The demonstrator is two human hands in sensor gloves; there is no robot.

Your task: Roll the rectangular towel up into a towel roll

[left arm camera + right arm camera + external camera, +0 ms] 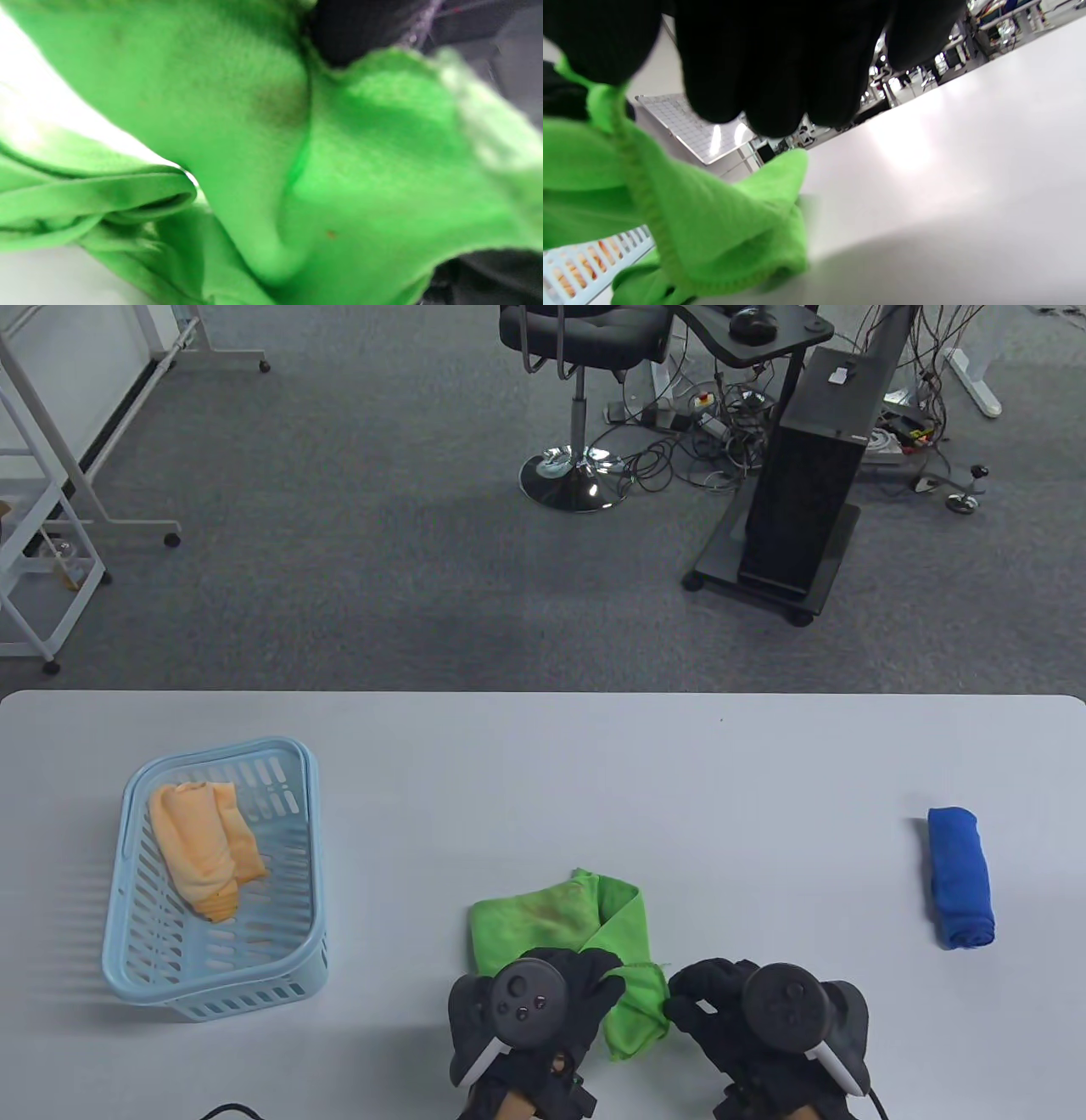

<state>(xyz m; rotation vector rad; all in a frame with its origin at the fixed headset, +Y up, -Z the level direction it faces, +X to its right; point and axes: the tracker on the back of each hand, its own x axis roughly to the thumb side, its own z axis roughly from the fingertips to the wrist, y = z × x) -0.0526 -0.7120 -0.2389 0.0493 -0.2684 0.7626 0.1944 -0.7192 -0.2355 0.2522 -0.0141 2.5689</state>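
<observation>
Both hands gripping: left hand [543, 997] and right hand [721, 997] pinching the green towel's [560, 920] near edge, rest of it bunching away toward the far-left, not flat yet imo.

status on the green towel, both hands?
Left hand grips crumpled green cloth towel; right hand pinches its near edge. Not rolled yet. Nothing in the way.

left hand [543, 1001] and right hand [747, 1010] side by side, fingers curled.
</observation>
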